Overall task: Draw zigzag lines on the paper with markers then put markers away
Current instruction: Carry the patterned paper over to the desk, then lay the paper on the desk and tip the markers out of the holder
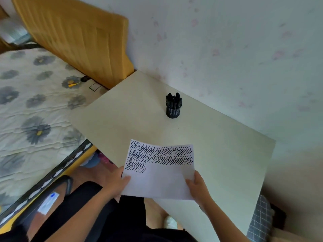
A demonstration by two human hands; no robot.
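The person is holding the paper (158, 172) with both hands above the near edge of the table (218, 154), and no marker is in either hand. The left hand (115, 184) is gripping the left edge of the sheet, with the thumb lying on top, and the right hand (198, 186) is pinching the lower right corner in the same way. The sheet is lifted and a little bent, so it is not lying flat on the table. Its long side is running from left to right, slightly turned, and the zigzag rows are filling the far half, while the near half is staying white. The markers (173, 100) are standing all together in a dark cup (173, 111) further back on the table, well apart from the paper, near the wall (227, 49); their caps are pointing up and their long axis is nearly vertical. I am judging that the drawing is either paused or just beginning again, because the pens are already put away but the page is only half filled. The next move is probably asking to lay the sheet flat on the table and then reach forward to take one marker from the cup, or, if the drawing is finished, simply to put the sheet down.
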